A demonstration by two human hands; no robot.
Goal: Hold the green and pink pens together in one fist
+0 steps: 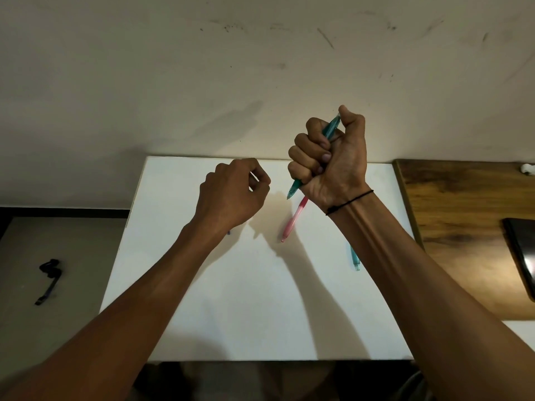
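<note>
While the right hand [328,157] fists a teal pen [330,129], its forearm hides most of a second teal pen [355,260]; the left hand [234,192] is curled, contents indiscernible, above the white tabletop [231,314].

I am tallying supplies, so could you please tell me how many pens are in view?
3. A teal pen is held in the right hand. A pink pen lies on the white table. Another teal pen lies partly hidden beside the right forearm. More may be hidden under the arms.
</note>
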